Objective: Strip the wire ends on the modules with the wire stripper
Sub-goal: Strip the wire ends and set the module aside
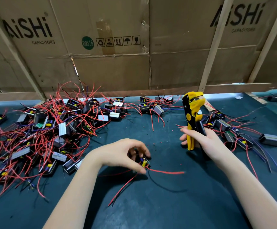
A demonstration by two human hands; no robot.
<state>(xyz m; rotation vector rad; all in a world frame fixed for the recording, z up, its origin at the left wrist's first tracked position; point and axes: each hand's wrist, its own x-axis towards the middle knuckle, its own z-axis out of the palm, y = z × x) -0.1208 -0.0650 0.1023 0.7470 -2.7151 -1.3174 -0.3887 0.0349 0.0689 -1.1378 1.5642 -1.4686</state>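
Observation:
My left hand (123, 154) grips a small black module (144, 161) with a yellow capacitor, low over the dark green mat. A red wire (166, 171) sticks out of the module to the right, and more red and black leads trail toward me. My right hand (205, 141) holds the yellow and black wire stripper (193, 116) upright by its handles, jaws pointing up. The stripper stands to the right of the module and apart from the red wire's end.
A big heap of modules with tangled red wires (43, 134) covers the left of the mat (167, 204). A smaller group of modules (233, 133) lies at the right. Cardboard boxes (134, 47) wall off the back. Small red insulation bits (161, 142) dot the mat.

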